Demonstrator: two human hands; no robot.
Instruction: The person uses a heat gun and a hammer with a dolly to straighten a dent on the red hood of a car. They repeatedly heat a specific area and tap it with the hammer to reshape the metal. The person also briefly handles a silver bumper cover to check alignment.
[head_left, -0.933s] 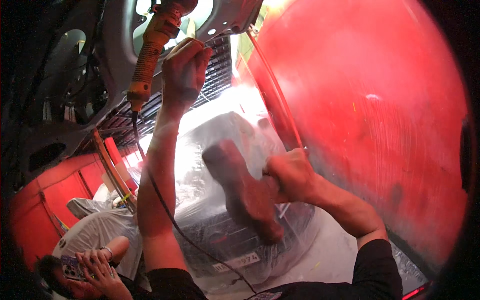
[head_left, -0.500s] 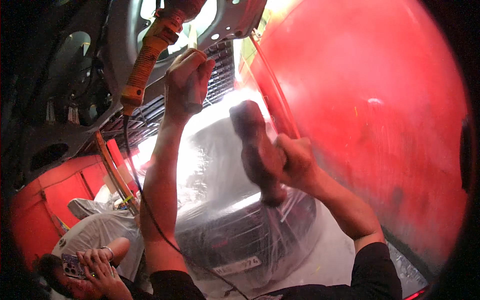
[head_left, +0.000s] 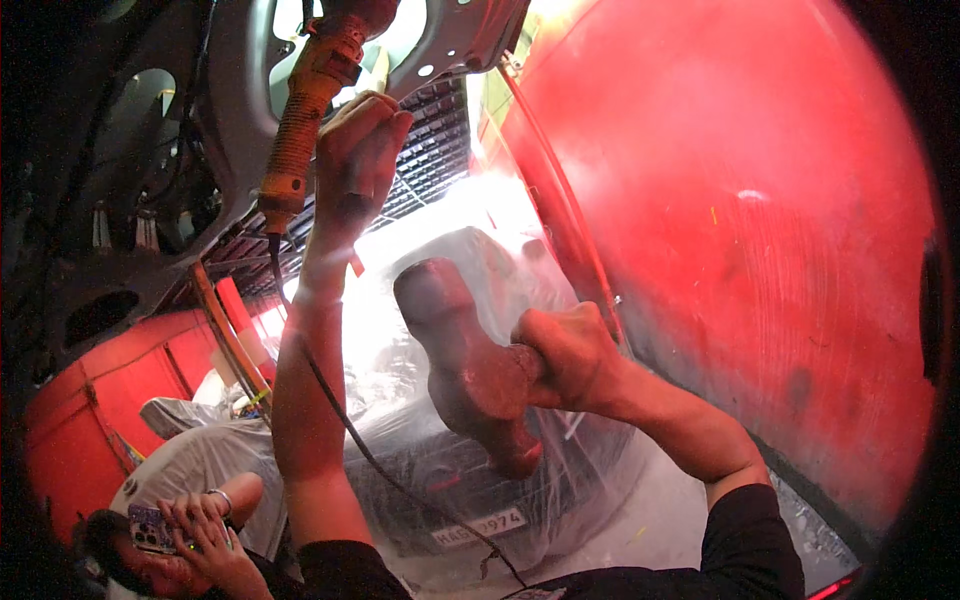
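Observation:
My right hand (head_left: 572, 355) is closed round the handle of a hammer, close under its heavy, rusty brown head (head_left: 465, 365). The hammer hangs in the air to the right of my left forearm, apart from my left hand. Raised high under a dark grey metal car panel (head_left: 175, 60), my left hand (head_left: 360, 150) grips a chisel-like tool with a dark handle (head_left: 355, 206). Its pale flat blade (head_left: 381, 70) points up at a cut-out in the panel; whether the tip touches metal is hidden.
An orange corded device with a ribbed grip (head_left: 292, 150) hangs beside my left hand, its black cable (head_left: 345, 415) crossing my forearm. Below stands a car under plastic sheeting (head_left: 400, 500). A red wall (head_left: 740, 200) rises at right. At lower left, another person holds a phone (head_left: 150, 528).
The hammer and my right hand have moved left and somewhat down. My left hand has shifted slightly left with its tool. The cable has swung, and the other person's phone has moved slightly.

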